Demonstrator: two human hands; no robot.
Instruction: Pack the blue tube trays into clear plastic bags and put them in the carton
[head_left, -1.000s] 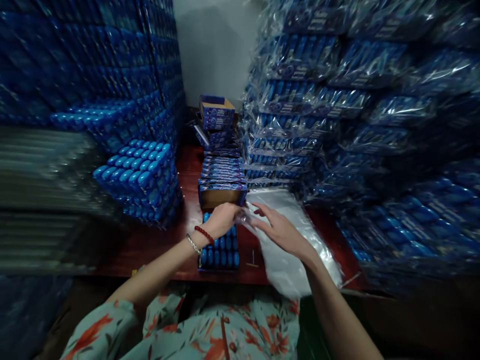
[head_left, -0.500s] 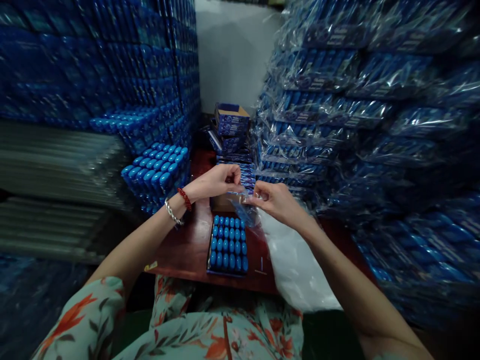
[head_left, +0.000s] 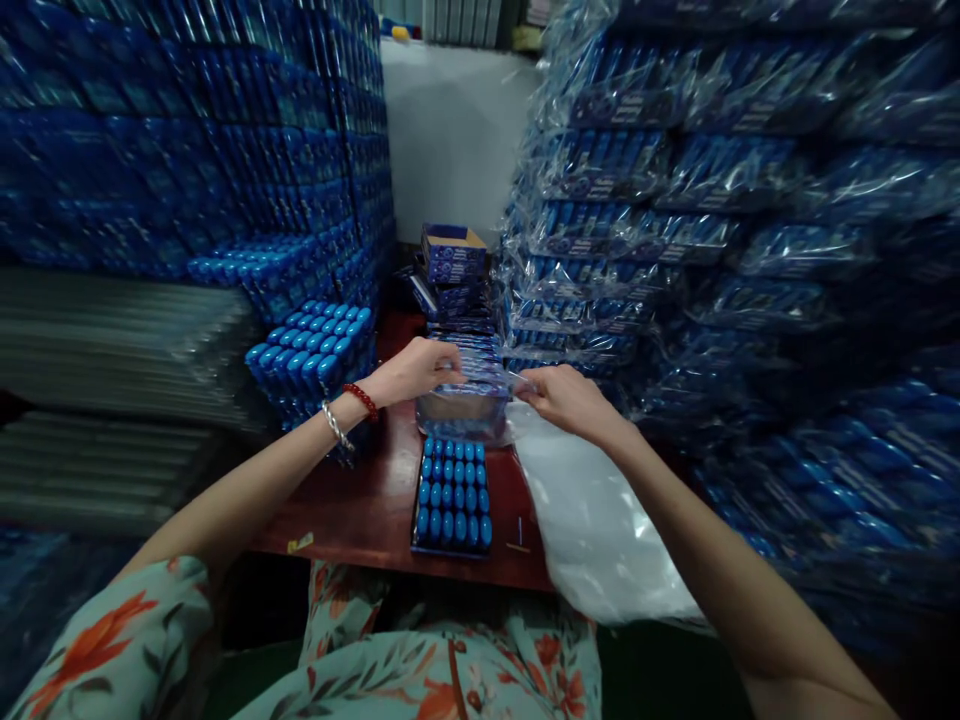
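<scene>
My left hand (head_left: 414, 371) and my right hand (head_left: 564, 398) each pinch an edge of a clear plastic bag (head_left: 465, 412), holding its mouth spread open above the table. Just below the bag lies an open tray of blue capped items (head_left: 452, 490) in rows, near the table's front edge. A red bead bracelet and a metal one sit on my left wrist.
A pile of clear bags (head_left: 592, 520) lies on the red-brown table (head_left: 360, 505) under my right forearm. Flat blue cartons (head_left: 459, 300) line the table's middle. Blue boxes (head_left: 225, 170) tower at left, bagged blue packs (head_left: 712, 220) at right.
Both hands lifted one bag from the pile, brought it over the tray, then pulled apart, so the bag's mouth now stands open between them.
</scene>
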